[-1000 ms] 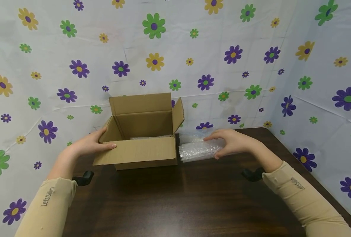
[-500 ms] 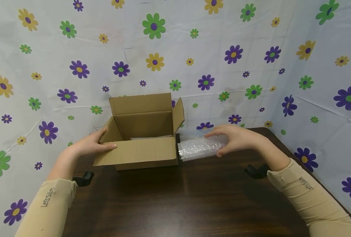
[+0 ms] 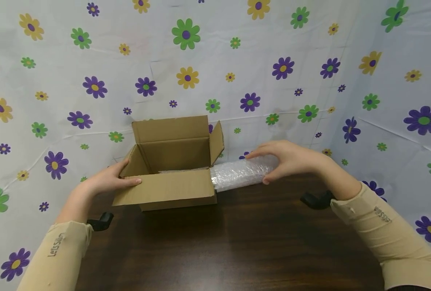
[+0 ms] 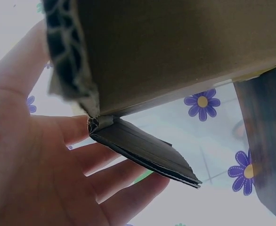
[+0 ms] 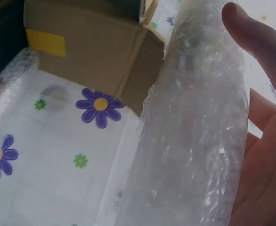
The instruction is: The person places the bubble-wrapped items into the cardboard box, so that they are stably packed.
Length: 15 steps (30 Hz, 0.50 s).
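The right wrist view shows a yellow patch point(image 5: 46, 43) on the box point(image 3: 175, 185) that the head view hides. Spread wide, the right hand point(image 3: 292, 161) grips a bubble-wrapped bundle point(image 3: 241, 173) at the box's right edge, above the desk point(image 3: 208, 250); the half-open left hand point(image 3: 106, 178) holds its left corner.

The left hand point(image 3: 104, 178) grips, its thumb point(image 3: 131, 181) apart from its fingers point(image 4: 133, 195). The right hand point(image 3: 292, 161) grips, curved like a big C.

Table point(image 3: 201, 254): soft glare, near side
Wrap point(image 3: 239, 174): white glints
Box point(image 4: 190, 52): dim, near edge blurred, left wrist view
Wall point(image 3: 215, 56): bright
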Available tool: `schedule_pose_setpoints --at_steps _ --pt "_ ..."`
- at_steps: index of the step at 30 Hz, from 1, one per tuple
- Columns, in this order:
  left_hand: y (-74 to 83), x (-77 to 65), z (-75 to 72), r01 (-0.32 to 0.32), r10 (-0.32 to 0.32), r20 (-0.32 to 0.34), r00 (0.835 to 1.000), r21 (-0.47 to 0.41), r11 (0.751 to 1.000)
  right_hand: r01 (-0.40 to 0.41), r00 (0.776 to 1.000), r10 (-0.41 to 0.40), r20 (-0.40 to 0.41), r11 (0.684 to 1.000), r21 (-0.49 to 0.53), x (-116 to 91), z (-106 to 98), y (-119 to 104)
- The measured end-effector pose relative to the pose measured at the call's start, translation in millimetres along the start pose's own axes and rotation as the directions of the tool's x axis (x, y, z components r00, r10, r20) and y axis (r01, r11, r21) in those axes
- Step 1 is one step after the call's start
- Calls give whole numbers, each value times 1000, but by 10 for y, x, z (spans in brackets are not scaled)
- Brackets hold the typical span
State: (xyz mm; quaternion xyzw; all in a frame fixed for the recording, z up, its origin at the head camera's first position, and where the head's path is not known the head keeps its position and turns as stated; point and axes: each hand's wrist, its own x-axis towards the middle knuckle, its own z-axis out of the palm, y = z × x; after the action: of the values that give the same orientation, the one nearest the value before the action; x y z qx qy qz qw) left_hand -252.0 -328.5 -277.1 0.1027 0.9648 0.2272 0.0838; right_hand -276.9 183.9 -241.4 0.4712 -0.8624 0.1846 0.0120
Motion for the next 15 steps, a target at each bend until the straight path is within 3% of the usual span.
schedule_pose_setpoints --at_steps 15 --pt "40 -4 4 -4 4 -4 1000 10 1000 40 999 -39 7 999 -19 484 -312 -310"
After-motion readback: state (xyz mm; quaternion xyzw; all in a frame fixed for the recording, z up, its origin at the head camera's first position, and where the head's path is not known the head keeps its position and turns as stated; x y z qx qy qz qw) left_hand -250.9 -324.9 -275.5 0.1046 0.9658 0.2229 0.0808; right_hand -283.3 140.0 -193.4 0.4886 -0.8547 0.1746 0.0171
